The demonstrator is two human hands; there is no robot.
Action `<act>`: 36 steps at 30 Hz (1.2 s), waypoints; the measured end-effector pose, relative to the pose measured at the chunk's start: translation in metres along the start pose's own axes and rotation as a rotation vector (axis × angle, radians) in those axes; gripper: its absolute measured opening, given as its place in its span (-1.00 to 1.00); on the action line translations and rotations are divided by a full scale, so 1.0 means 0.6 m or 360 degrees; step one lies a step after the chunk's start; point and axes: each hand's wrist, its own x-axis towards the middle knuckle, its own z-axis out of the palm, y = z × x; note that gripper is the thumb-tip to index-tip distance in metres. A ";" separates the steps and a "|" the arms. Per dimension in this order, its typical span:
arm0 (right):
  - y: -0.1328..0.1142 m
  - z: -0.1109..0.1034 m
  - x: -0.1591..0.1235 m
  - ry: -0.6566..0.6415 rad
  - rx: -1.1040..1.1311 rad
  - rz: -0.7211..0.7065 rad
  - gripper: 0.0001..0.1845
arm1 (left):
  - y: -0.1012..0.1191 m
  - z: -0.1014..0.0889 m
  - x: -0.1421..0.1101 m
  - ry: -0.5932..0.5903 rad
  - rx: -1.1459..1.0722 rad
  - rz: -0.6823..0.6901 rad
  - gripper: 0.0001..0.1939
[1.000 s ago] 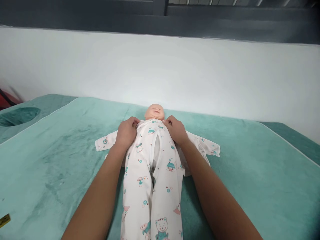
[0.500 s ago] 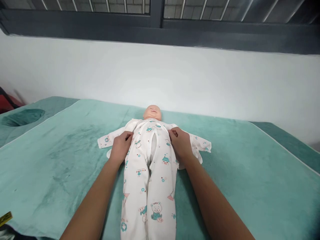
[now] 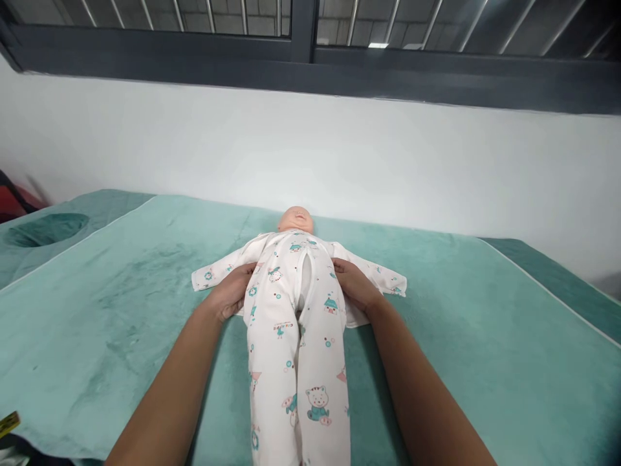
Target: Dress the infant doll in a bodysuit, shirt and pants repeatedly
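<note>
Fingers [image 3: 246,268] of left hand [image 3: 233,290] and right hand [image 3: 358,286] flank pants [image 3: 323,349]; tips hidden, can't tell if pinching. Paired placement perhaps keeps pants centred below doll's head [image 3: 296,219].

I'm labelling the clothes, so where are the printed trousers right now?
In the head view, the printed trousers run from the bottom centre up toward the doll's head, between the left hand and the right hand, over the green cover.

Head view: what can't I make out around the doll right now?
Head view throughout:
Some fingertips of left hand and right hand: hidden by the trousers' sides.
Trousers' lower ends: cut off by bottom edge.
Inside of the sleeves: hidden by cloth.
Yellow object: cut off by left edge.
</note>
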 end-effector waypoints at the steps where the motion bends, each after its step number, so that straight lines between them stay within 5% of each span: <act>1: -0.002 0.000 0.000 -0.0005 -0.0001 0.0014 -0.60 | -0.002 0.000 0.001 -0.0017 -0.0029 -0.0007 -0.59; 10: -0.012 0.007 -0.001 -0.0020 -0.0117 -0.0018 -0.65 | -0.022 0.000 0.004 -0.0144 0.0098 0.0164 -0.54; 19: -0.018 0.003 -0.003 -0.0069 -0.0401 -0.0022 -0.70 | -0.001 0.012 -0.010 -0.0011 0.0143 0.0065 -0.60; 28: -0.018 -0.006 -0.002 -0.0181 -0.0529 -0.0144 -0.76 | -0.007 0.012 -0.008 0.0043 0.0549 0.0326 -0.69; 36: -0.013 -0.006 -0.002 -0.0077 -0.0600 -0.0142 -0.74 | -0.018 0.009 -0.007 0.0151 0.0280 0.0343 -0.67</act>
